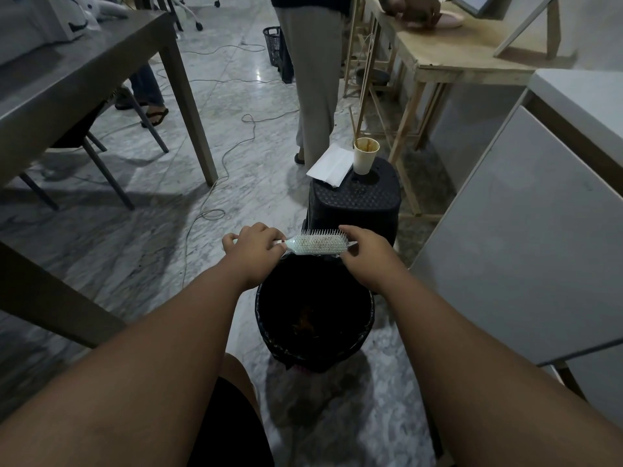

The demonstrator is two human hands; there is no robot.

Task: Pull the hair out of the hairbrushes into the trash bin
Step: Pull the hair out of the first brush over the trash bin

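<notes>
A pale mint hairbrush [317,246] lies level, bristles up, above the far rim of a black trash bin [266,335] lined with a dark bag. My left hand [254,251] is closed around the brush's handle. At the brush's other end, my right hand [365,256] has its fingers against the tip of the head. Brownish hair sits among the bristles near the middle. A dark clump with a reddish tint lies at the bottom of the bin.
Behind the bin stands an upturned black basket [357,205] carrying a paper cup [365,156] and white paper [328,170]. A person [313,79] stands beyond. A grey table [84,72] is left, a wooden one [455,48] and white cabinet [526,237] right. Cables cross the floor.
</notes>
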